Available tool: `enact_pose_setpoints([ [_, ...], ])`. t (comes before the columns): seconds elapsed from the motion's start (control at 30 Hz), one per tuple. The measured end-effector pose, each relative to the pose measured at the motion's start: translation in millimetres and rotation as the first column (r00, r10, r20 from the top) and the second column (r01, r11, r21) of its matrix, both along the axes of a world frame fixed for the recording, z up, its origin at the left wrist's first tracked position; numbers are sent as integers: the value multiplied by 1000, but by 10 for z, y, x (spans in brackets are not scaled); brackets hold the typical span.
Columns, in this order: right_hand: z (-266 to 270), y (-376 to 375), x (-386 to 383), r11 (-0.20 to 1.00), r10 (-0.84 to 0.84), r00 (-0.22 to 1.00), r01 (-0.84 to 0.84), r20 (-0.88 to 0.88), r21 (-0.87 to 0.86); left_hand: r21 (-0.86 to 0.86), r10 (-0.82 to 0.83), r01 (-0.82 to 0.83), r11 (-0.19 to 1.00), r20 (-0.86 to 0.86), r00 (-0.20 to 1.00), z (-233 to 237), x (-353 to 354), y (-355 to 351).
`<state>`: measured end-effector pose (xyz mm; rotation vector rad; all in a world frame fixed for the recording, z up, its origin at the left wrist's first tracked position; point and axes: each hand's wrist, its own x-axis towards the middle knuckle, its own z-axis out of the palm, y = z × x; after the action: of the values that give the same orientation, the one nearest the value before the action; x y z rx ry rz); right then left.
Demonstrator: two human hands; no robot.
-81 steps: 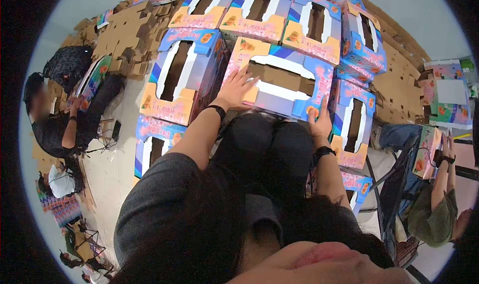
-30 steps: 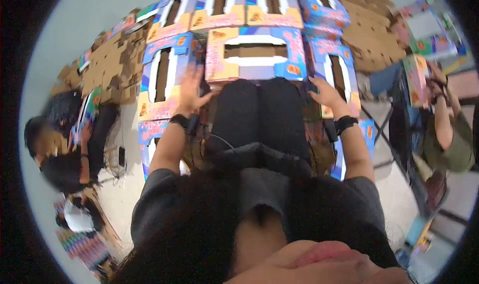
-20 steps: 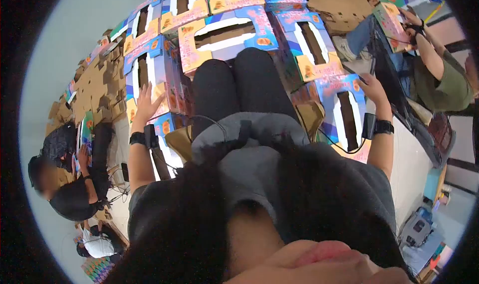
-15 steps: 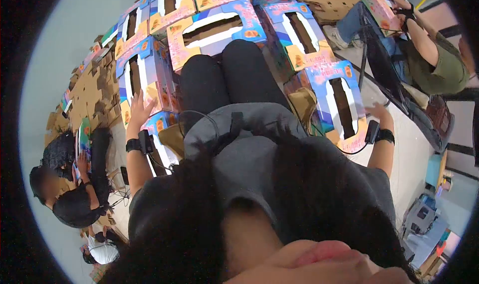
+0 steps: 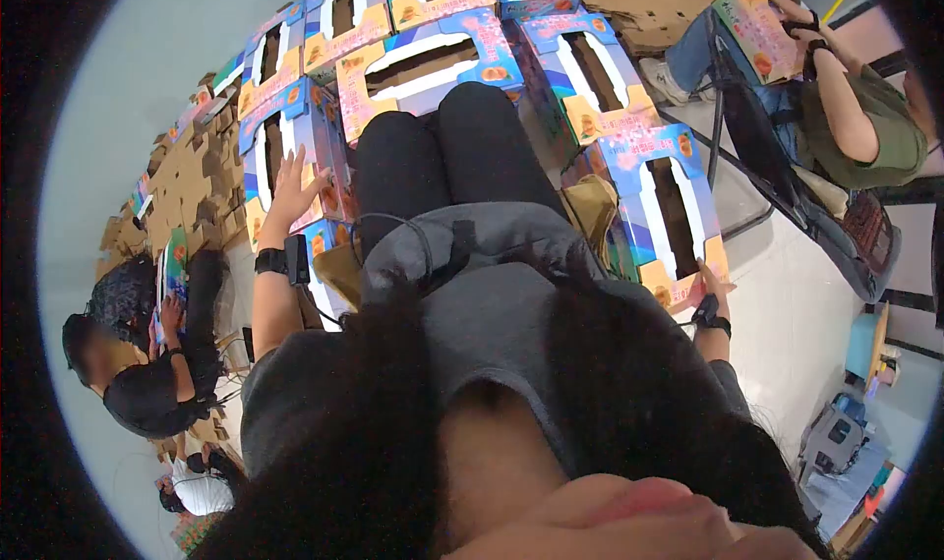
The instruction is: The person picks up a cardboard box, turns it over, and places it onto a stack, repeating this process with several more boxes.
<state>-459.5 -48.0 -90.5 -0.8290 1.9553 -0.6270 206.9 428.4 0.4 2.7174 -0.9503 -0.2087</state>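
Colourful printed cartons with long cut-out openings stand around my legs. On the left, my left hand (image 5: 291,194) has its fingers spread over the near side of a blue and yellow carton (image 5: 295,103), apparently resting on it. At the right, my right hand (image 5: 710,290) is at the near corner of another carton (image 5: 639,186), fingers apart, touching its edge. Neither hand grips anything. A wide carton (image 5: 354,98) lies beyond my knees, its opening running crosswise.
Flat brown cardboard (image 5: 187,172) is piled at the left. A person in black (image 5: 147,398) sits there. At the right, a person in a green top (image 5: 870,132) holds a carton (image 5: 757,29) beside a dark folding chair (image 5: 752,117).
My right hand has moved down and left, from beside the right carton onto its near corner. My left hand has shifted slightly right. The person at right has tilted their carton.
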Motion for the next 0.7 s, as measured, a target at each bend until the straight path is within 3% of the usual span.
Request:
enact_pose_setpoints([
  [0.1, 29, 44, -26, 991, -116, 993, 115, 13, 64, -56, -24, 25, 998, 6, 1000, 8, -45, -73],
  [0.17, -534, -55, -449, 988, 52, 942, -97, 332, 121, -86, -51, 51, 995, 3, 999, 9, -55, -82],
  [0.23, -495, 39, -453, 927, 196, 797, -340, 571, 156, -105, -79, 78, 991, -6, 997, -10, -56, -97],
  [0.3, -350, 273, -280, 966, 99, 852, -207, 514, 156, -108, -47, 43, 993, -33, 998, -30, -37, -82],
  [0.6, -338, 374, -275, 999, 38, 726, -43, 687, -10, -102, 9, -3, 995, 63, 998, -26, 80, 208],
  [0.7, -366, 455, -292, 1000, 24, 684, -11, 729, -22, -163, 30, -33, 986, -20, 999, -8, -17, 238],
])
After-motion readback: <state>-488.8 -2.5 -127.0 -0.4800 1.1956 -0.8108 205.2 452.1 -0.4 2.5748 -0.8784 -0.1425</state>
